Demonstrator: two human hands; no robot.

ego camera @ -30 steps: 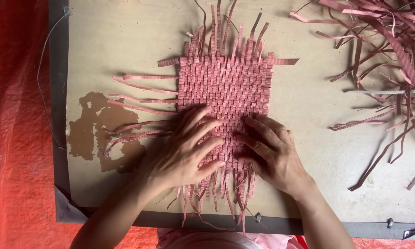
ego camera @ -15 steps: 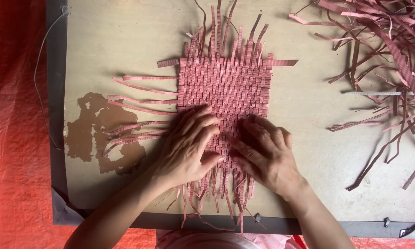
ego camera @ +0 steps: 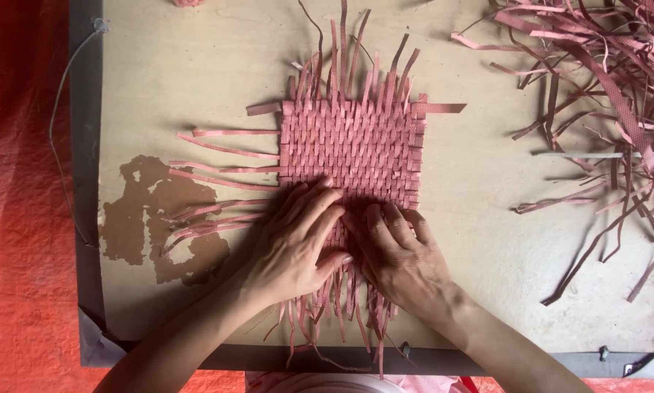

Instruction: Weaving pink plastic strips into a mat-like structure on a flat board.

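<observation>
On woven pink mat (ego camera: 352, 149): hands now closer together, left hand (ego camera: 298, 244), right hand (ego camera: 400, 258) flat, gripping nothing

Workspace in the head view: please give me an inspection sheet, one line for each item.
Surface: tan board with a grey frame; a dark brown patch where its top layer is gone.
Job's things: pink woven mat, flat on the board, loose strip ends sticking out on the left, top and bottom.
Clutter: pile of loose pink strips at the board's right side.
Grippers: left hand and right hand press side by side on the mat's near edge.
Cables: thin grey cord along the left frame.
Surroundings: orange-red sheet under the board.
</observation>
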